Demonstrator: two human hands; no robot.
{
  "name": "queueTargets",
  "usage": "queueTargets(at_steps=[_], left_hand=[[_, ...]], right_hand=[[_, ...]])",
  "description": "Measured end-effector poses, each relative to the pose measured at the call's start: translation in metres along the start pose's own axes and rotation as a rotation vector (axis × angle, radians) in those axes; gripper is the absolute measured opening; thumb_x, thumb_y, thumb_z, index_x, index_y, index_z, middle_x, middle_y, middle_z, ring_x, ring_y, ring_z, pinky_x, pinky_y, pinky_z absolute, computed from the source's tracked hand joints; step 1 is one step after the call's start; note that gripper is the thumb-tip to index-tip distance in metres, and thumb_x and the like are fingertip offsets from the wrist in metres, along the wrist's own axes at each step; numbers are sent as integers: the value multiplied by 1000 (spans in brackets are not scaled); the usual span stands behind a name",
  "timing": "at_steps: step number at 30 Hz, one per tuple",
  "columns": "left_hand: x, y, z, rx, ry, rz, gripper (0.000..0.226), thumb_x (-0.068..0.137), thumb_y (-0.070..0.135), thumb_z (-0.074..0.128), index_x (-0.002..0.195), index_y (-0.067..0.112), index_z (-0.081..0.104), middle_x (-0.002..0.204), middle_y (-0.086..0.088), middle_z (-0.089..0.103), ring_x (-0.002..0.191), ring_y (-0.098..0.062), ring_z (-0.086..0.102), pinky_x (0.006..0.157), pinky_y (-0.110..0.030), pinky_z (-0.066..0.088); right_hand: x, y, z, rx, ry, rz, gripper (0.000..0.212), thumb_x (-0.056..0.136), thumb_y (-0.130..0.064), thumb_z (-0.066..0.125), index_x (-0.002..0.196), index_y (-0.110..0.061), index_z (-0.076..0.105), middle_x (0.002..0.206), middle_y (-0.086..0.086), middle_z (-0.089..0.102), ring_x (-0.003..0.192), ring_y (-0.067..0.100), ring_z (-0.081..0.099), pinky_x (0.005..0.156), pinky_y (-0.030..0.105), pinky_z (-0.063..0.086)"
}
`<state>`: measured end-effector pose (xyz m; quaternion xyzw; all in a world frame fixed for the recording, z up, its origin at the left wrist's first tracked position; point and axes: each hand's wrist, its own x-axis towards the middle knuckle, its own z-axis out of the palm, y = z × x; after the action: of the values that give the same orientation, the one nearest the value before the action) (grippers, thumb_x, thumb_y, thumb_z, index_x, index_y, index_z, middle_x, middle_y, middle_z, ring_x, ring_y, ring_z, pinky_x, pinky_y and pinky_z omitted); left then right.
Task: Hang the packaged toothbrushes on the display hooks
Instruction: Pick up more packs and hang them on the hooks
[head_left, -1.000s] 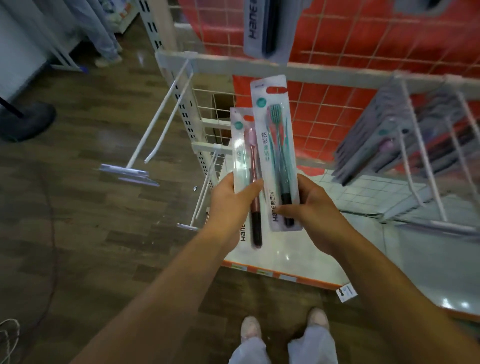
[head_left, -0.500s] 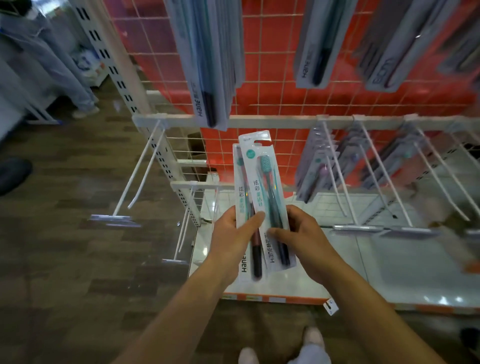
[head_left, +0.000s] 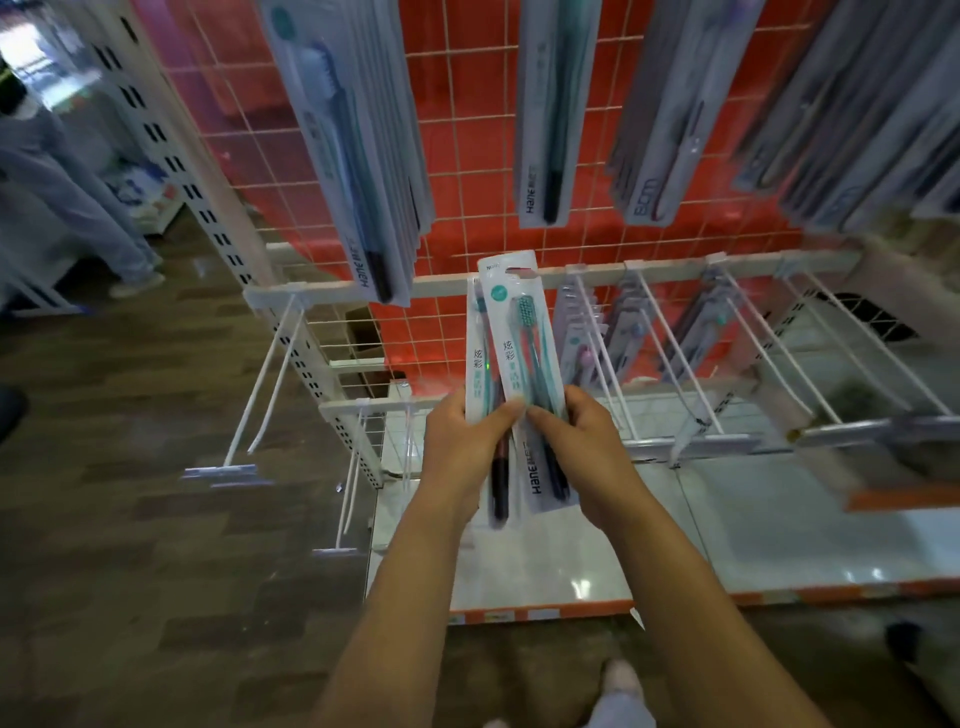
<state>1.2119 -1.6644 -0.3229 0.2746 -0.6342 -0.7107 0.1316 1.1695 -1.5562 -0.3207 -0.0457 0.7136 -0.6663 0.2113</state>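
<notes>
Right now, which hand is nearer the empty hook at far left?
Left. The left hand, gripping the back pack, is to the right of the empty hook; the right hand, pinching the front pack, is farther right, beyond the left hand.

The rear white toothbrush card (head_left: 478, 364) is mostly covered by the front white card with the teal brush (head_left: 519, 338) and by the left hand (head_left: 462, 452), leaving only its left strip and dark handle end (the right hand (head_left: 587, 452) covers part of the front card's right edge). The grey hanging toothbrush packs (head_left: 358, 156) above are cut by the top edge, and the white wire hooks (head_left: 779, 345) at far right are blurred.
</notes>
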Motion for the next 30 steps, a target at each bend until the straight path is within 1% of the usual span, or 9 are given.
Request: queueTargets(at_steps=[2, 4, 7, 10, 15, 19, 21, 26, 30], left_hand=[[-3, 10, 0, -1, -21, 18, 20, 85, 7, 71, 100, 21, 68, 98, -3, 75, 89, -18, 73, 78, -33, 60], [-9, 20, 1, -17, -46, 45, 19, 85, 6, 71, 101, 17, 70, 98, -4, 75, 90, -21, 73, 79, -34, 60], [-18, 33, 0, -9, -52, 69, 19, 85, 9, 72, 103, 14, 70, 97, -4, 75, 88, -20, 73, 78, -35, 61], [-27, 44, -5, -9, -43, 99, 21, 85, 13, 73, 105, 12, 69, 97, -5, 75, 88, -21, 73, 79, -38, 60], [-46, 58, -17, -86, -45, 116, 23, 88, 13, 70, 110, 13, 67, 97, -3, 75, 89, -19, 73, 75, -33, 60], [-61, 64, -20, -119, -19, 114, 14, 95, 14, 60, 106, 18, 68, 97, -1, 76, 92, -19, 72, 81, -38, 59], [-68, 66, -21, -126, -14, 109, 16, 97, 13, 56, 105, 20, 68, 98, -1, 76, 94, -20, 72, 84, -40, 59], [-76, 76, -29, -159, -23, 112, 19, 98, 10, 53, 111, 14, 66, 103, -4, 75, 97, -21, 72, 89, -47, 56], [-78, 80, -35, -189, -11, 119, 21, 100, 12, 50, 113, 12, 66, 106, -6, 74, 103, -25, 70, 95, -49, 52]], right_hand=[[-4, -8, -2, 1, 18, -3, 26, 93, -14, 59, 119, -15, 59, 107, 2, 70, 96, 15, 68, 86, 32, 56], [-10, -18, -4, -7, 22, -22, 24, 93, -9, 58, 117, -14, 59, 105, 4, 70, 95, 16, 68, 83, 31, 56], [-22, -32, -6, 0, 31, -58, 21, 93, -5, 56, 109, -17, 59, 98, 1, 69, 89, 14, 67, 74, 24, 54], [-35, -45, -6, 17, 18, -93, 18, 94, -7, 55, 105, -21, 59, 95, -5, 70, 86, 8, 69, 67, 18, 54], [-55, -61, -2, 87, 0, -142, 14, 95, -8, 55, 99, -18, 63, 85, -7, 71, 75, 2, 69, 60, 14, 52], [-67, -64, 4, 161, 24, -144, 14, 96, -7, 54, 99, -17, 63, 85, -6, 72, 73, 4, 70, 59, 16, 53], [-72, -65, 7, 171, 20, -147, 16, 96, -5, 53, 103, -15, 63, 85, -5, 73, 75, 5, 70, 60, 17, 53], [-81, -70, 5, 210, 5, -162, 25, 95, 3, 49, 105, -17, 61, 82, -8, 74, 75, 4, 70, 57, 15, 53], [-85, -74, 1, 221, 12, -179, 34, 92, 11, 46, 102, -19, 61, 81, -10, 74, 77, 3, 70, 60, 15, 53]])
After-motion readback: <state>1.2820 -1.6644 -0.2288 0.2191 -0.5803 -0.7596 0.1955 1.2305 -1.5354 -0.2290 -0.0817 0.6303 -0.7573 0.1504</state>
